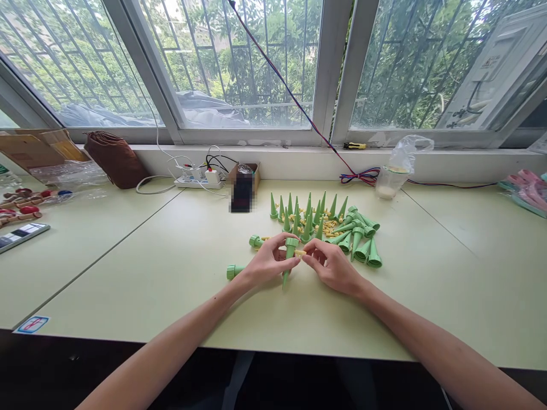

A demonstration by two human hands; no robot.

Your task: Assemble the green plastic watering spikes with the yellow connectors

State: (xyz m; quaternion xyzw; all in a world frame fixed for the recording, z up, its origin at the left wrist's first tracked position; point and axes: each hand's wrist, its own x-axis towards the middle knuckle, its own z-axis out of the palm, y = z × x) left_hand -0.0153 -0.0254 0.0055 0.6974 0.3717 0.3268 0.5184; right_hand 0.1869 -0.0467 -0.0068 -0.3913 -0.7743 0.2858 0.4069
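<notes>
My left hand (270,257) is closed around a green plastic plant watering spike (291,246), its ribbed cap up and its point down, just above the table. From the right, my right hand (331,263) pinches a small yellow plastic valve (300,253) that meets the side of the spike; whether it is seated there I cannot tell. Left of my left hand lie two more capped spikes, a nearer one (234,271) and a farther one (255,241). Beyond my hands several green cones (307,219) stand point up, with loose yellow valves (331,226) among them.
Several green spikes (363,239) lie heaped behind my right hand. Along the window sill are a power strip (199,181), a small cardboard box (255,176), a coiled cable (361,175) and a plastic cup (390,182). A brown pouch (116,160) stands at the back left.
</notes>
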